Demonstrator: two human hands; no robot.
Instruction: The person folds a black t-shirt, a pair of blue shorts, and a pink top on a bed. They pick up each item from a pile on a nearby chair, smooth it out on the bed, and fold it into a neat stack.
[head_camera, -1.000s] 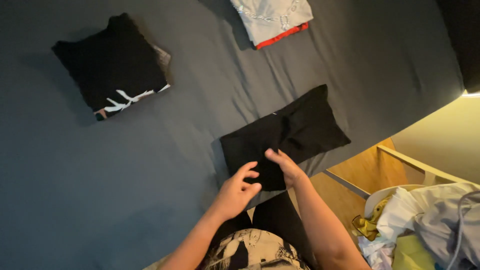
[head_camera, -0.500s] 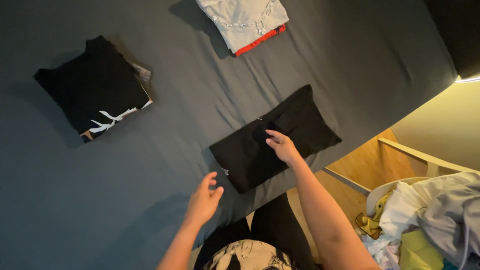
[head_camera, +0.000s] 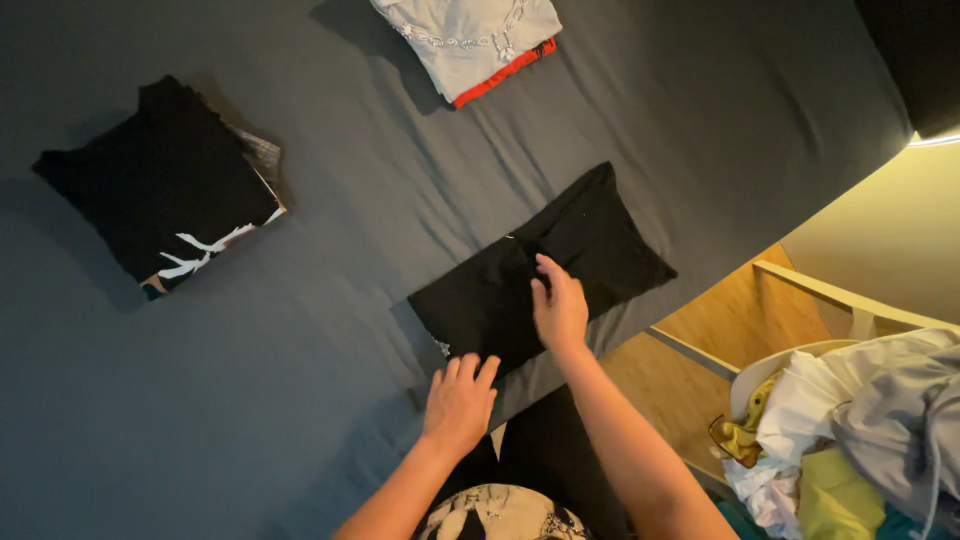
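Bed (head_camera: 300, 420), dark grey sheet, filled most of the frame. Folded black garment (head_camera: 600, 250) lay right of centre, near the bed's lower right edge.

Risk, as judged: the garment sat close to that edge, so a push toward lower right could slide it off. The sheet was wrinkled, so dragging could bunch it and loosen the fold.

Long axis ran from lower left to upper right of the frame; the narrower end pointed upper right.

Black folded stack with white marks (head_camera: 160, 190) at upper left. Pale folded stack with a red edge (head_camera: 470, 40) at top centre. Heap of loose clothes (head_camera: 860, 420) at lower right, off the bed.

Right hand (head_camera: 560, 310) lay flat on the garment's middle, fingers together, pressing down, pinching nothing. Left hand (head_camera: 460, 400) at the garment's lower left edge, fingers spread, holding nothing.
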